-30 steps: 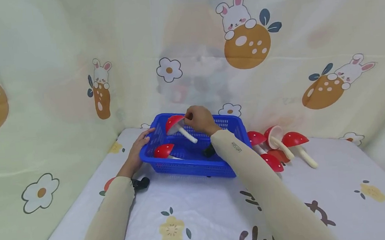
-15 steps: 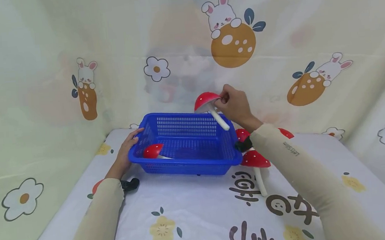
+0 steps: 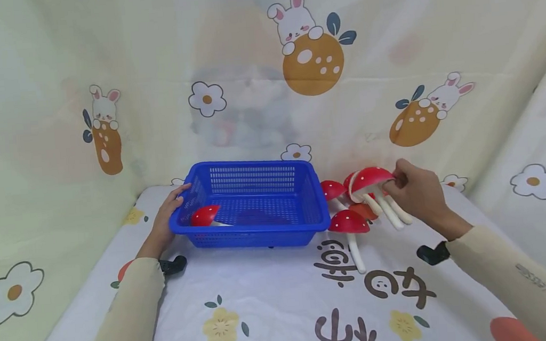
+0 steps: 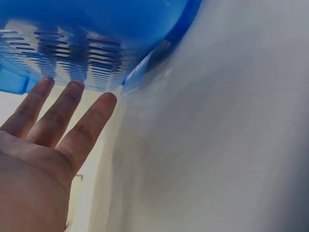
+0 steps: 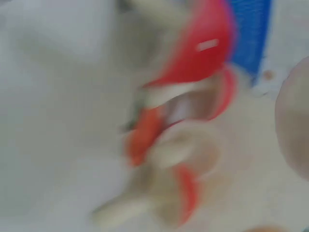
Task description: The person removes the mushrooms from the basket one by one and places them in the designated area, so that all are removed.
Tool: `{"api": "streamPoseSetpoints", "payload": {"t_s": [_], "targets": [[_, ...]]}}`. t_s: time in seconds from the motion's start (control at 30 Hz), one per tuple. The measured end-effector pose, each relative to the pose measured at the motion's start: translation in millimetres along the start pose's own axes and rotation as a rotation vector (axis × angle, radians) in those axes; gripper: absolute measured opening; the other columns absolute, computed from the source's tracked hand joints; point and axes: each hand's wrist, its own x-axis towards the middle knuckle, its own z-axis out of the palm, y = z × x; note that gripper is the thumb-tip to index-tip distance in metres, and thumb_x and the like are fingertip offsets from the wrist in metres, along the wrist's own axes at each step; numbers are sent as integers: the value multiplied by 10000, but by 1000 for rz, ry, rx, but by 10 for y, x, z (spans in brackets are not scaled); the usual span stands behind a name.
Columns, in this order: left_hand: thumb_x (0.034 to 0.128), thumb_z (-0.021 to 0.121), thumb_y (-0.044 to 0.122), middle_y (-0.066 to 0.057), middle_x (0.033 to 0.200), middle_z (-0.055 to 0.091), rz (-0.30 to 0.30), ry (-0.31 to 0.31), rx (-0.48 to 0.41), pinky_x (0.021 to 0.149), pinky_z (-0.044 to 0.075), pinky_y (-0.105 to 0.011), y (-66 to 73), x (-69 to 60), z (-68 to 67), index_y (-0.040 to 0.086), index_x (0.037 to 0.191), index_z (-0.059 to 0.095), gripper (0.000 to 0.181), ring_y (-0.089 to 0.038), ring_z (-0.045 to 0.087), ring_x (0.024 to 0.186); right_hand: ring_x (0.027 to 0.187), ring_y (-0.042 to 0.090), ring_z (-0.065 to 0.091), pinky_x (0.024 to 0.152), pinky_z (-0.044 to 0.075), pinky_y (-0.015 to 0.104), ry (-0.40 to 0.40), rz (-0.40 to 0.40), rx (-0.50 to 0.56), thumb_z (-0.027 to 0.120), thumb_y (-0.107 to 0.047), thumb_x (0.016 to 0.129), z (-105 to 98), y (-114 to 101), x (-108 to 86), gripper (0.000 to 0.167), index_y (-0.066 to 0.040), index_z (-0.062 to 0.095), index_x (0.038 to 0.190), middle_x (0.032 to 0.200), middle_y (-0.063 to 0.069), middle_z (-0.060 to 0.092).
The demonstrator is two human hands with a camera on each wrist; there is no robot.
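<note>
A blue plastic basket [image 3: 251, 239] sits on the table, with one red-capped toy mushroom [image 3: 205, 216] lying in its left end. My left hand [image 3: 163, 222] is at the basket's left side; in the left wrist view its straight fingers [image 4: 84, 130] touch the slotted wall. To the basket's right, my right hand [image 3: 419, 194] pinches another toy mushroom [image 3: 372, 177] by the cap's edge, its white stem slanting down over the pile. Nearby lie more toy mushrooms, one at the back [image 3: 333, 189] and one in front [image 3: 349, 222]. The right wrist view is blurred.
A white printed cloth [image 3: 259, 300] covers the table. Behind it hangs a cream curtain [image 3: 244, 44] with rabbit and flower prints. The mushroom pile lies close against the basket's right end.
My right hand has lifted the mushroom out of the basket and carried it right, then down to the pile. My left hand has stayed at the basket's left side.
</note>
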Motion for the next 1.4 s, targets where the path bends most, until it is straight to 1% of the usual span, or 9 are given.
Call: {"api": "streamPoseSetpoints", "payload": {"t_s": [0.1, 0.2, 0.3, 0.43, 0.67, 0.9, 1.07, 1.2, 1.4], "targets": [[1037, 321, 496, -39, 1666, 129, 1, 0, -4, 1159, 276, -614, -1, -10, -35, 332, 1538, 296, 528, -382, 190, 1510, 473, 115, 398, 443, 377, 216, -63, 35, -57, 774, -37, 760, 22, 173, -296, 237, -62, 538, 770, 573, 46, 551], [1037, 319, 499, -28, 1667, 127, -5, 2, 5, 1161, 273, -612, 3, -21, -57, 336, 1542, 287, 531, -374, 186, 1513, 459, 111, 376, 430, 365, 221, -125, 85, -74, 787, -83, 768, 83, 283, -524, 250, -90, 537, 775, 563, 13, 527], [1044, 303, 482, -28, 1670, 117, -12, 4, 18, 1165, 261, -614, 15, -37, -57, 338, 1545, 276, 522, -374, 174, 1517, 465, 114, 377, 429, 358, 220, -168, 131, -72, 784, -101, 778, 144, 336, -668, 241, -96, 543, 796, 573, 0, 529], [1047, 305, 467, -35, 1672, 104, -28, 1, -1, 1174, 246, -614, 39, -66, -29, 333, 1546, 275, 518, -379, 156, 1520, 464, 117, 385, 426, 354, 220, -201, 164, -80, 766, -106, 793, 220, 390, -777, 228, -100, 540, 821, 582, -1, 536], [1047, 305, 469, -51, 1670, 108, -30, -11, -24, 1172, 258, -607, 45, -67, 18, 321, 1548, 276, 524, -383, 168, 1516, 466, 116, 418, 443, 372, 230, -306, 216, -100, 752, -142, 810, 228, 425, -843, 230, -100, 529, 850, 580, -14, 533], [1053, 294, 428, -50, 1669, 110, -21, -4, -41, 1173, 261, -603, 40, -54, 34, 310, 1551, 272, 512, -384, 178, 1512, 467, 141, 421, 441, 372, 239, -320, 273, -119, 749, -139, 809, 166, 412, -863, 251, -72, 516, 877, 591, 17, 541], [1055, 289, 428, -53, 1670, 106, -24, -10, -26, 1164, 270, -608, 46, -59, 58, 310, 1554, 263, 514, -391, 176, 1512, 487, 138, 430, 434, 376, 238, -421, 292, -118, 755, -152, 799, 103, 388, -899, 286, -50, 515, 915, 620, 28, 554], [1045, 304, 479, -56, 1669, 115, -23, 0, 9, 1156, 276, -615, 47, -56, 51, 328, 1549, 269, 528, -400, 175, 1512, 520, 151, 458, 448, 405, 241, -502, 337, -109, 759, -142, 788, -27, 338, -892, 304, -44, 533, 967, 681, 48, 592], [1035, 306, 511, -70, 1668, 117, -2, 3, 39, 1146, 274, -631, 60, -40, 16, 343, 1545, 272, 538, -416, 173, 1508, 574, 124, 510, 471, 453, 220, -602, 323, -99, 792, -157, 783, -218, 288, -911, 395, -54, 565, 1090, 798, 57, 656]]}}
